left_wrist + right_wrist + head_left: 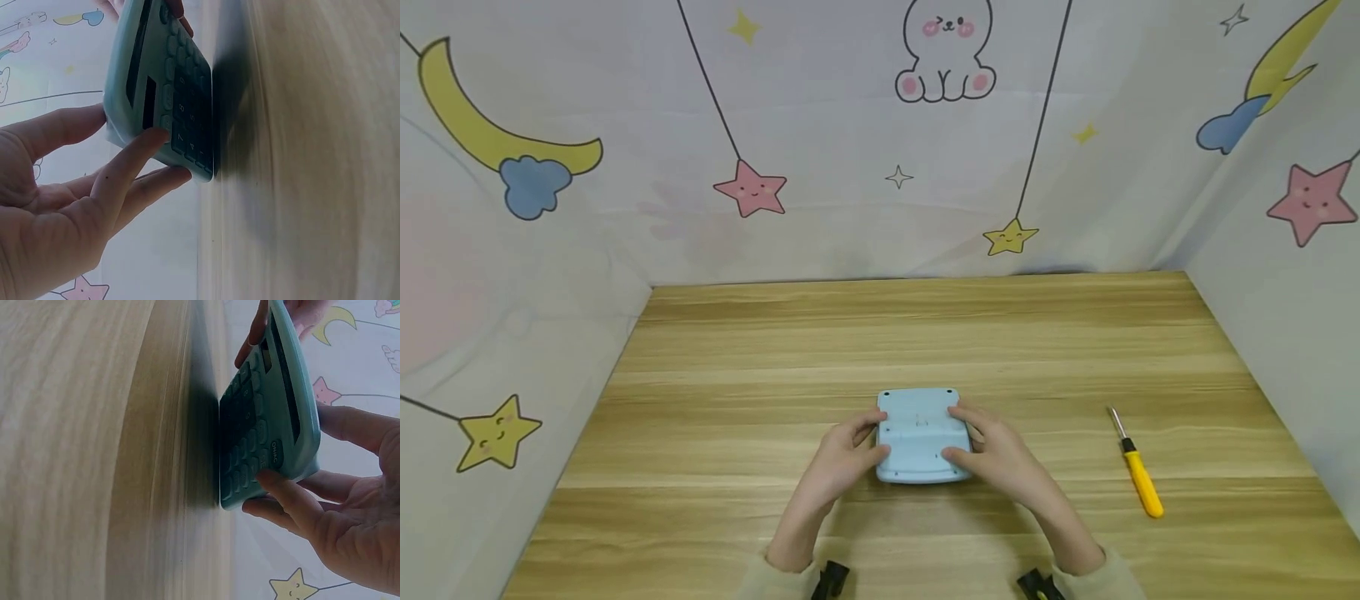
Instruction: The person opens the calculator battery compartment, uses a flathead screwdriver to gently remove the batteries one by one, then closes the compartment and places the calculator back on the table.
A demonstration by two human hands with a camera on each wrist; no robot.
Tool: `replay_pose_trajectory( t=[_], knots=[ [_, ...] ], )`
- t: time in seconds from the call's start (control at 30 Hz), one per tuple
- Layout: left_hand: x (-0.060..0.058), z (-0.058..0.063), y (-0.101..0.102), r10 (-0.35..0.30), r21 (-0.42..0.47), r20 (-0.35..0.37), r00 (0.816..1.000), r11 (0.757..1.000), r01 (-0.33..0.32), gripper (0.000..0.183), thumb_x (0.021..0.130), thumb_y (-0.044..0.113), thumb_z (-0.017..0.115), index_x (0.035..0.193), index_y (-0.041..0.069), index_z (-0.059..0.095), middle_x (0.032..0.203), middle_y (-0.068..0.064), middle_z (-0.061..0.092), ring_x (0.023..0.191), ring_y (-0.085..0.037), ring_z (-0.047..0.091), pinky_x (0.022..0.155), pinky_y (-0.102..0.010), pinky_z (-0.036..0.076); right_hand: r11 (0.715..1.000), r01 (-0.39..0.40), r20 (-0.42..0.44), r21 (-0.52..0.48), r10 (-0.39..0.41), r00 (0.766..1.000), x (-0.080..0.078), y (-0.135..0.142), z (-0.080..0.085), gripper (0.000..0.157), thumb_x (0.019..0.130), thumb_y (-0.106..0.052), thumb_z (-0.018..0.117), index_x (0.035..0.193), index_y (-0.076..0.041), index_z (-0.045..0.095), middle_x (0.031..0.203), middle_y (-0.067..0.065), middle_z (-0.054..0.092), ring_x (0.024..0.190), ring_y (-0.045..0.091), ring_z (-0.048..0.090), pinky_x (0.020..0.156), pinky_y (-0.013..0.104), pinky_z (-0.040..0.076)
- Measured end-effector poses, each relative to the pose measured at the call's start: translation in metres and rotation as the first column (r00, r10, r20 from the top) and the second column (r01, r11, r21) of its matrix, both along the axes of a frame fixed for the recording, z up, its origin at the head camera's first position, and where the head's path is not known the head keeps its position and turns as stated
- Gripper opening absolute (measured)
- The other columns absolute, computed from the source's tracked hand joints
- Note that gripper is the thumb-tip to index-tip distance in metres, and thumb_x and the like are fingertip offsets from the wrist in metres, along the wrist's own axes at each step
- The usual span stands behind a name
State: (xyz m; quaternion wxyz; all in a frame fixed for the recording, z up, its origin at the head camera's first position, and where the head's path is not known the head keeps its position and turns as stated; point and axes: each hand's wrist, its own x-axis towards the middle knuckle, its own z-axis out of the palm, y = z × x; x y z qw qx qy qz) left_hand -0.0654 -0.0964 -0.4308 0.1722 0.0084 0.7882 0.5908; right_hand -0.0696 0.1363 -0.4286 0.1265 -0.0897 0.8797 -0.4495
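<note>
A light blue calculator (917, 450) is held between both hands, its back with small screws facing up in the head view. Both wrist views show its keys (181, 100) and display side turned down toward the table, with the edge below the keys right at the wood and the display end raised. My left hand (842, 454) grips the left side, thumb on the back and a fingertip under the key face. On the opposite side my right hand (1003, 458) holds it the same way, a finger near the ON/AC key (274, 452).
A screwdriver (1138, 479) with a yellow handle lies on the wooden table (715, 392) to the right, its metal tip pointing away. Pale cloth printed with stars and moons (850, 225) hangs along the back and sides.
</note>
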Motion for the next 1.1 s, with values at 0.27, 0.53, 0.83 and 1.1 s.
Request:
replay_pose_trajectory(
  t=[0.27, 0.53, 0.83, 1.1],
  knots=[
    [-0.001, -0.003, 0.001, -0.045, -0.114, -0.034, 0.998, 0.993, 0.04, 0.048, 0.085, 0.002, 0.066, 0.131, -0.004, 0.053, 0.146, -0.025, 0.041, 0.137, -0.04, 0.038, 0.111, -0.051, 0.032, 0.997, 0.0, -0.026, 0.078, 0.002, 1.0, 0.003, -0.002, -0.001, 0.059, 0.081, -0.019, 0.076, 0.132, 0.001, 0.054, 0.146, 0.024, 0.042, 0.136, 0.045, 0.037, 0.109, 0.06, 0.031],
    [-0.001, 0.0, 0.003, -0.075, -0.234, -0.07, 0.995, 0.97, 0.057, 0.047, 0.081, 0.002, 0.07, 0.127, -0.001, 0.058, 0.144, -0.022, 0.046, 0.136, -0.041, 0.04, 0.111, -0.055, 0.032, 0.993, 0.006, -0.056, 0.116, 0.0, 0.998, 0.005, -0.005, -0.004, 0.054, 0.079, -0.015, 0.077, 0.127, 0.0, 0.058, 0.143, 0.023, 0.045, 0.134, 0.044, 0.04, 0.108, 0.059, 0.034],
    [0.001, -0.004, 0.004, -0.079, -0.268, -0.089, 0.993, 0.962, 0.053, 0.048, 0.078, 0.001, 0.074, 0.123, 0.0, 0.06, 0.142, -0.021, 0.048, 0.121, -0.039, 0.053, 0.102, -0.056, 0.041, 0.989, 0.011, -0.086, 0.148, 0.002, 0.996, 0.006, -0.006, -0.009, 0.05, 0.077, -0.013, 0.079, 0.121, -0.001, 0.06, 0.141, 0.023, 0.048, 0.132, 0.042, 0.043, 0.107, 0.057, 0.036],
    [0.0, -0.006, 0.005, -0.092, -0.277, -0.097, 0.991, 0.959, 0.062, 0.047, 0.076, -0.001, 0.075, 0.12, 0.001, 0.061, 0.134, -0.022, 0.052, 0.101, -0.03, 0.062, 0.084, -0.043, 0.052, 0.985, 0.017, -0.104, 0.17, 0.001, 0.995, 0.007, -0.007, -0.011, 0.047, 0.076, -0.012, 0.079, 0.118, -0.002, 0.062, 0.141, 0.022, 0.048, 0.131, 0.041, 0.045, 0.106, 0.055, 0.037]
  ],
)
